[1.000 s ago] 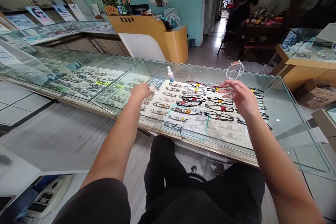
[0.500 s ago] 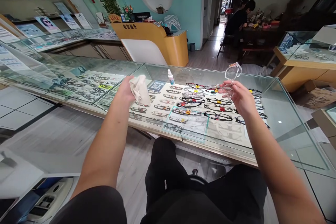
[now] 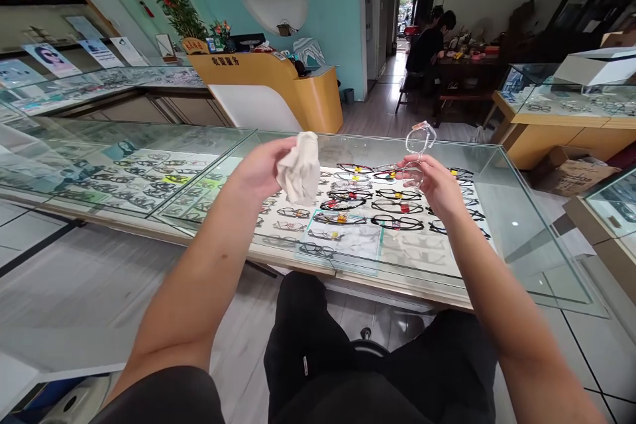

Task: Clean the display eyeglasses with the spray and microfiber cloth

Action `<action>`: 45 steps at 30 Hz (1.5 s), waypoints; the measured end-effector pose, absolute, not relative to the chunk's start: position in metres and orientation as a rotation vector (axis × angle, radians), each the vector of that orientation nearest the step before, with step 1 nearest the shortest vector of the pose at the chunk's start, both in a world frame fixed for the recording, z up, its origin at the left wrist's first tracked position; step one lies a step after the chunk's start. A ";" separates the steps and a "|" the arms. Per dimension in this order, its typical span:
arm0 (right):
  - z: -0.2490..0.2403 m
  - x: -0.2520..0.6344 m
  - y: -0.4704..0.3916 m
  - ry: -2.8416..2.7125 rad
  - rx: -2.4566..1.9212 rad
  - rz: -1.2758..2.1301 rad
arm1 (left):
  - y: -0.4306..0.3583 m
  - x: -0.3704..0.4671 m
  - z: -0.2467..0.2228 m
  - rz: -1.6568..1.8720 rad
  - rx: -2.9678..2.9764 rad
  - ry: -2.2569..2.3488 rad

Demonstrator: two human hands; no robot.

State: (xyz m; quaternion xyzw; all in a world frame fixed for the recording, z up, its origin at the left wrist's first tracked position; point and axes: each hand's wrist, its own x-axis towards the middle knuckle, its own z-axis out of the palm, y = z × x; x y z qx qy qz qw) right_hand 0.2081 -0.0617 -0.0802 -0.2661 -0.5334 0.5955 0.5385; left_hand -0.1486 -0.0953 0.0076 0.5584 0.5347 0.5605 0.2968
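Clear eyeglasses: a pair of see-through, colourless eyeglasses [image 3: 419, 139] with rounded lenses and a small reddish mark on the top rim is held up at right of centre, above the bench. It is turned on end, one lens over the other, perhaps so that the upper lens is left free of fingers.
Cream cloth: a soft, crumpled, cream-coloured cloth [image 3: 301, 169] hangs in the air left of the eyeglasses, well apart from them. It is bunched up, probably to make a thick pad.
Glass bench: a long glass-topped display bench [image 3: 517, 258] with a pale wooden near edge runs from left to right before the seated person. Rows of dark-framed spectacles [image 3: 397, 222], many with red or yellow tags, lie under its glass, likely spread out to be seen from above.
Far right: a person in dark clothes [image 3: 424, 53] sits well beyond the bench.
Right hand: the right hand [image 3: 437, 182] pinches the eyeglasses near their middle, thumb and fingers drawn close together.
Left hand: the left hand [image 3: 261, 169] is partly curled, gripping the cloth by its left side; its fingertips are hidden behind the folds.
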 end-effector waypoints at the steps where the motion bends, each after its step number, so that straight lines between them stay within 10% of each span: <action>1: -0.080 0.208 -0.062 -1.268 -0.622 1.418 | -0.097 -0.137 0.009 1.372 1.445 1.361; 45: -0.069 0.205 -0.075 -1.215 -0.427 1.602 | -0.086 -0.036 0.023 0.464 1.916 1.224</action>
